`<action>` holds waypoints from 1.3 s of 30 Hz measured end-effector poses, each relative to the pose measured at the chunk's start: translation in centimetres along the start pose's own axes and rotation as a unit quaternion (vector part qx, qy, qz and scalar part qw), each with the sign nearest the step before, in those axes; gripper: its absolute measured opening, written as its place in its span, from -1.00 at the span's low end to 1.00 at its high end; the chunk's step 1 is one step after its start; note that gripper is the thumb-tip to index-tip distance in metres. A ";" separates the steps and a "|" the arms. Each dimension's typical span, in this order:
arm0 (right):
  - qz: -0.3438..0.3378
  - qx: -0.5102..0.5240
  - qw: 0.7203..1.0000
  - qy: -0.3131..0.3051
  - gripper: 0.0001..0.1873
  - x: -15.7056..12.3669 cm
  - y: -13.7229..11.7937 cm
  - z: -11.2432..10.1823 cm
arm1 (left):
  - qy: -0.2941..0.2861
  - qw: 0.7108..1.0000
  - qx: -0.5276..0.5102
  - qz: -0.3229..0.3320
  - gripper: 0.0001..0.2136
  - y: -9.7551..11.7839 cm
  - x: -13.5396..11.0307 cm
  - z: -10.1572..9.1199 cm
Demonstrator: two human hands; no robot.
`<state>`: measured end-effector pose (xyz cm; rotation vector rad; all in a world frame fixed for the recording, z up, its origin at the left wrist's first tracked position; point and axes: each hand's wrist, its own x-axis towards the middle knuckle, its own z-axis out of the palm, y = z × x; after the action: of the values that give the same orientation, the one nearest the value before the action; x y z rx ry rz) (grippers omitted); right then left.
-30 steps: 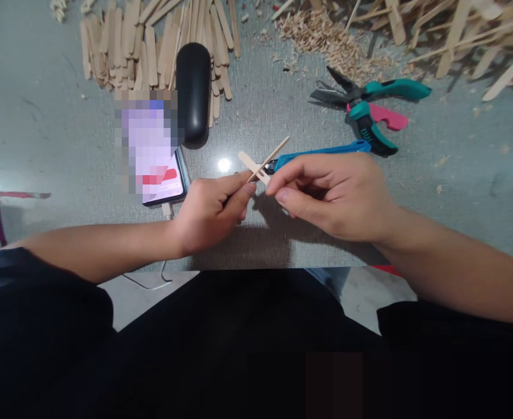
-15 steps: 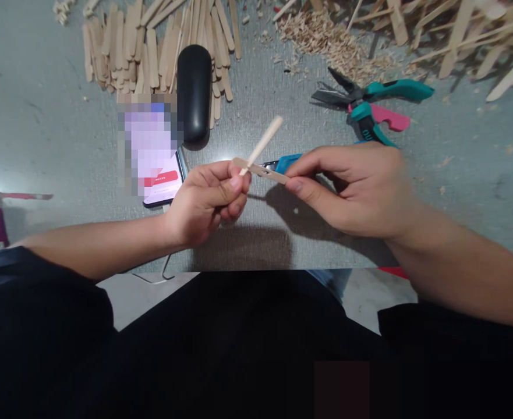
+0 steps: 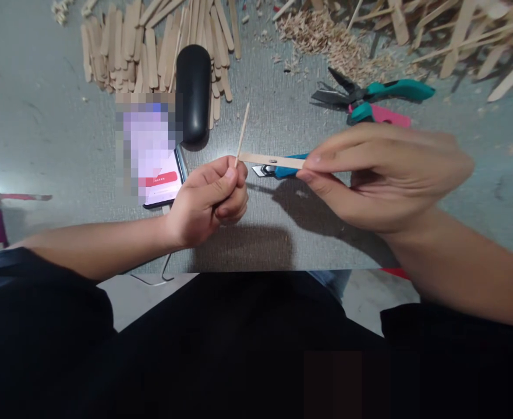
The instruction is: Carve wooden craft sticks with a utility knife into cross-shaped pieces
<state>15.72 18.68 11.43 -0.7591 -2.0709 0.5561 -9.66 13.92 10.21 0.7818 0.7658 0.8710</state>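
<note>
The left hand is closed around the lower end of a thin wooden stick, thumb against bent forefinger, just left of the blue utility knife on the desk. The right hand pinches one end of a slotted craft stick between thumb and fingertips; that flat stick spans across the knife, its far end at the thin stick, though whether the two touch cannot be told. Half a second ago the thin stick leans toward the upper right with its broader side showing; now it stands nearly straight up in view and looks narrow. The craft stick, sloping down to the right then, now lies almost level. The right hand has shifted a little farther right and its back has swung outward, so it covers the lower handle of the teal-handled pliers, which shows plainly in the earlier frame. More of the knife's blade is now uncovered beneath the craft stick. A second ago the thin stick crosses over the flat one and the hands are closer together. The black case and smartphone stay left of the knife, and the wood shavings stay beyond it, near the pliers
</note>
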 end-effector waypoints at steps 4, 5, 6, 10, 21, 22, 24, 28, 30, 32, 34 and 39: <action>-0.020 -0.002 1.000 0.004 -0.70 -0.2 0.0 -0.1 | 0.003 1.000 0.003 0.008 -0.61 0.0 0.0 0.0; -0.015 -0.005 1.000 -0.006 -0.68 -0.2 -0.1 -0.2 | 0.005 1.000 0.001 0.012 -0.61 0.0 0.0 0.0; -0.014 -0.007 1.000 -0.008 -0.67 -0.3 -0.1 -0.3 | 0.006 1.000 0.001 0.013 -0.61 0.0 0.0 0.0; -0.022 -0.007 1.000 -0.008 -0.68 -0.2 -0.2 -0.4 | 0.012 1.000 0.012 -0.001 -0.58 -0.1 0.1 0.1; 0.015 0.019 1.000 -0.007 -0.60 -0.7 -0.2 -0.1 | -0.102 0.992 -0.017 -0.072 -0.39 0.7 0.0 0.1; 0.029 0.026 0.999 -0.016 -0.63 -0.6 -0.5 0.0 | -0.120 0.989 -0.009 -0.090 -0.37 0.8 0.0 0.1; 0.052 0.039 0.997 -0.032 -0.68 -0.3 -1.0 0.4 | -0.148 0.983 0.000 -0.112 -0.35 1.0 -0.2 0.1; 0.055 0.079 0.995 -0.024 -0.70 0.1 -1.8 1.2 | -0.154 0.981 -0.001 -0.118 -0.35 0.9 -0.2 0.1; 0.055 0.100 0.993 -0.028 -0.70 0.2 -1.9 1.3 | -0.157 0.980 -0.007 -0.123 -0.35 0.8 -0.2 0.0; 0.050 0.112 0.992 -0.039 -0.69 0.2 -1.9 1.4 | -0.164 0.978 -0.017 -0.128 -0.36 0.7 -0.1 0.0; 0.025 0.113 0.993 -0.037 -0.68 0.1 -1.8 1.4 | -0.170 0.977 -0.027 -0.125 -0.37 0.7 -0.1 0.0; -0.002 0.091 0.995 -0.039 -0.64 -0.3 -1.6 1.5 | -0.159 0.978 -0.008 -0.132 -0.40 0.7 0.0 0.0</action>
<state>14.12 17.17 11.43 -0.6349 -2.0589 0.7723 -9.92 14.21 10.78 0.7629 0.5614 0.4976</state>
